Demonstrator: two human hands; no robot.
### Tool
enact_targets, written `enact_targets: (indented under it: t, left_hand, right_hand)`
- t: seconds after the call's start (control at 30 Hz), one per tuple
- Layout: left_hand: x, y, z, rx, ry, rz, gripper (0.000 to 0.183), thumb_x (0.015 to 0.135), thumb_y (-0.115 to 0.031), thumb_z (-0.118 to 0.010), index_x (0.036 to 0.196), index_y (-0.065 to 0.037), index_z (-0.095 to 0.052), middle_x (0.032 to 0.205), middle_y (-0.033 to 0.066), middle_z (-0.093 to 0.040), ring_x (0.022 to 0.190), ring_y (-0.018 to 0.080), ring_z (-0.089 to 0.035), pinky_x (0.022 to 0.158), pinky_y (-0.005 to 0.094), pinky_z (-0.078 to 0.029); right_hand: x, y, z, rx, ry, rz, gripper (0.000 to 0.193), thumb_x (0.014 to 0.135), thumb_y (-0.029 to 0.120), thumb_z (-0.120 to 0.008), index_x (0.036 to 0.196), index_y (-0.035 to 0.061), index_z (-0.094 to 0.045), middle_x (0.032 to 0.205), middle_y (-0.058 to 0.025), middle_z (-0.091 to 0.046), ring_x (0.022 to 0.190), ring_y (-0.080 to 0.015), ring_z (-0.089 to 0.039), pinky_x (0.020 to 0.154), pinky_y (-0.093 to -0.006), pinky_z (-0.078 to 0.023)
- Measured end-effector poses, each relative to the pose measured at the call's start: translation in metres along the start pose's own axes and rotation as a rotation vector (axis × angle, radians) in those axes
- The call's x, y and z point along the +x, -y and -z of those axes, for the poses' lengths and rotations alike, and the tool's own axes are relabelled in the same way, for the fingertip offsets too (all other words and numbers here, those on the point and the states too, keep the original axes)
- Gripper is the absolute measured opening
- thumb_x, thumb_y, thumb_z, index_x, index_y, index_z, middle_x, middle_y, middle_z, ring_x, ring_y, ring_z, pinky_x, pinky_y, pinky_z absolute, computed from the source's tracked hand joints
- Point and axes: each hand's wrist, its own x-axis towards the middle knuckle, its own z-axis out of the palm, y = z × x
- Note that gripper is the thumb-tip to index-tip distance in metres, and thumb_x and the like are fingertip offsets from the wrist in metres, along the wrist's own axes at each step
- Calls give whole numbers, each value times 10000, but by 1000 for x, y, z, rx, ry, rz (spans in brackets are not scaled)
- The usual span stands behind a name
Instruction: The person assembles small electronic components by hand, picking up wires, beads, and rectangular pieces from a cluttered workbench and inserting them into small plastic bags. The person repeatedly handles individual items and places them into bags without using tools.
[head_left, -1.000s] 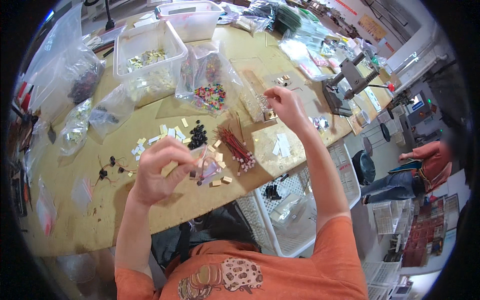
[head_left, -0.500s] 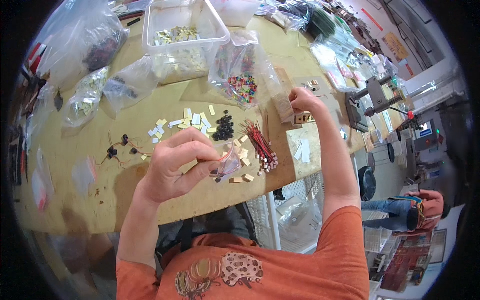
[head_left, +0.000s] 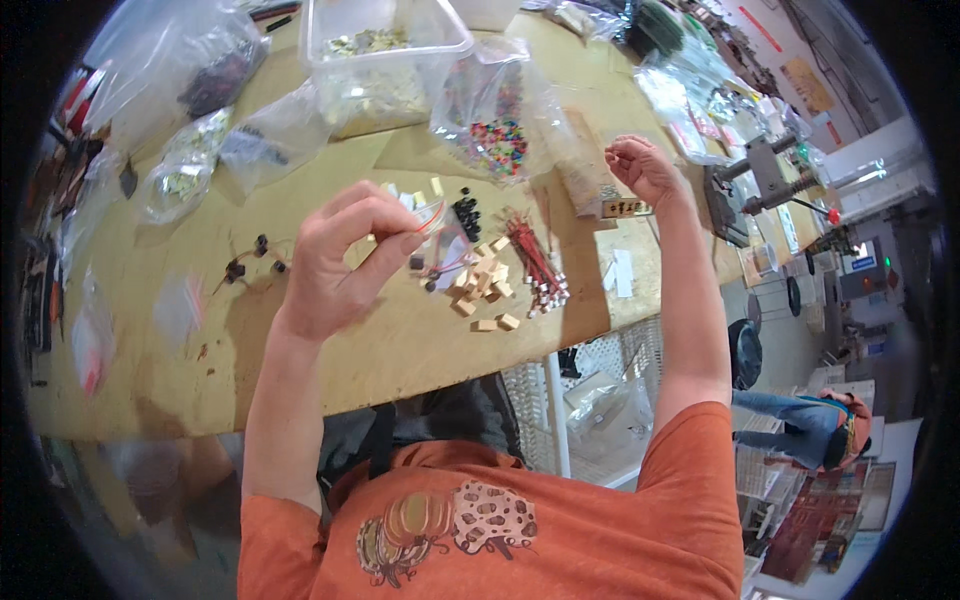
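Note:
Between the thumb and fingers of my left hand (head_left: 338, 262) hangs a small clear zip bag (head_left: 452, 250) with a red line along its top. A dark round part shows in or behind its lower end. Over the right side of the table, my right hand (head_left: 648, 176) is raised with its fingers curled together; whatever they hold, if anything, is too small to make out. Beneath it lies a small box with a lettered edge (head_left: 627, 208), beside a wooden board (head_left: 580, 175). Small wooden blocks (head_left: 487, 278), black round parts (head_left: 466, 214) and red wires with white connectors (head_left: 532, 258) lie in piles between my hands.
A clear plastic tub (head_left: 390, 85) of pale pieces stands at the back, beside a bag of colourful beads (head_left: 500, 145). White strips (head_left: 622, 274) lie near the front edge. A lever press (head_left: 765, 180) stands at the right. Another person (head_left: 825, 430) is farther off.
My right hand has lifted off the small box and shifted right, its fingers curled. My left hand still grips the bag. The whole view has shifted slightly.

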Motion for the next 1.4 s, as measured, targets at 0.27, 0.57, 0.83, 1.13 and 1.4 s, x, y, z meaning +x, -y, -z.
enact_targets:
  t: [0.27, 0.57, 0.83, 1.13, 1.4]
  left_hand:
    - [-3, -2, -2, 55, 25, 7, 67, 846, 24, -739, 886, 1, -690, 864, 58, -643, 729, 130, -592, 664, 270, -481]
    - [-3, -5, -3, 57, 42, 15, 66, 847, 34, -735, 887, 0, -694, 858, 64, -645, 720, 131, -589, 657, 268, -482]
    - [-4, -6, 0, 57, 53, 57, 65, 847, 29, -726, 889, 2, -686, 883, 73, -649, 787, 150, -606, 717, 273, -484]
    - [-2, -5, 0, 56, 32, -11, 81, 847, 56, -732, 901, 5, -700, 853, 63, -648, 737, 126, -612, 643, 257, -506]
    - [-3, -5, -2, 78, 14, -39, 94, 851, 66, -724, 918, 4, -700, 868, 72, -647, 747, 130, -624, 650, 260, -517]
  right_hand:
    - [-22, 5, -2, 477, 136, -122, 442, 922, -103, -465, 1350, -189, -401, 1345, -336, -534, 1226, -368, -606, 1023, -379, -567]
    - [-38, 4, -18, 233, 117, -45, 348, 967, -98, -486, 1302, -193, -478, 1308, -327, -572, 1214, -379, -616, 988, -355, -593]
    - [-30, -1, -28, 31, -2, -27, 253, 969, -35, -586, 1199, -139, -606, 1127, -244, -689, 1044, -321, -712, 873, -340, -643]
    - [-23, 2, -29, 27, -38, -21, 204, 975, 1, -600, 1146, -99, -649, 1048, -209, -719, 946, -295, -742, 789, -323, -657]
    - [-28, -2, -24, -140, -97, 96, 198, 978, 47, -614, 1122, -78, -669, 1042, -209, -722, 908, -296, -752, 753, -318, -652]
